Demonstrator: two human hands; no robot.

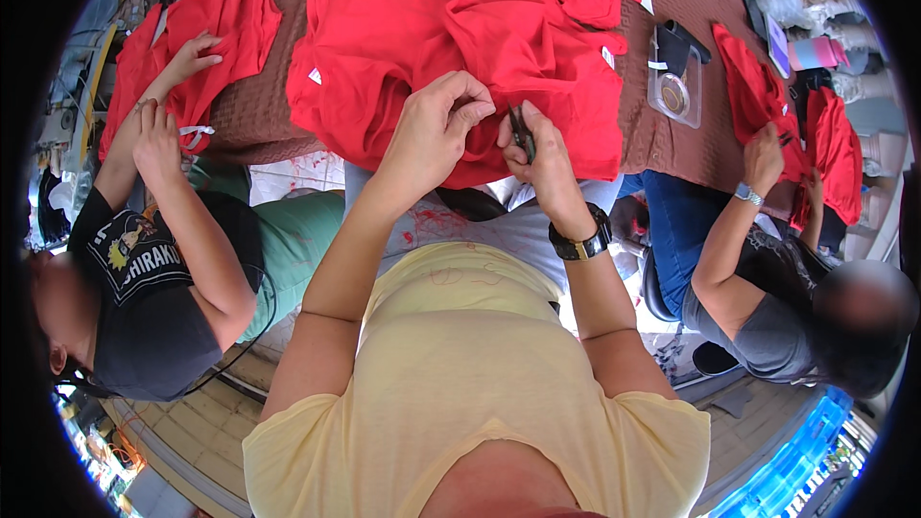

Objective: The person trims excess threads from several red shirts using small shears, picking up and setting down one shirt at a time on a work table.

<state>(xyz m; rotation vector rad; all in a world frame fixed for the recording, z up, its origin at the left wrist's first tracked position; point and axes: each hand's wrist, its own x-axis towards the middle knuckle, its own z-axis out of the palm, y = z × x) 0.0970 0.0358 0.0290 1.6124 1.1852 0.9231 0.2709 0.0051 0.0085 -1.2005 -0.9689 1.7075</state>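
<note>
A red garment [384, 48] lies spread in front of me, its near edge hanging over the table's front. Over its near part, my right hand [545, 152] grips small dark thread snips [521, 132], their blades pointing up and away from me. Just left of them, the thumb and fingers of my left hand [436, 125] are pinched together. Whatever is between those fingertips is too small to make out. White labels [607, 58] show on the red cloth.
Brown cloth [662, 129] covers the table. A clear plastic box [676, 86] sits to the right. Co-workers flank me: one person's hands [158, 134] are by red garments [235, 10] at left, another's hand [765, 158] by red pieces [830, 149] at right. Thread scraps [436, 223] lie on my lap.
</note>
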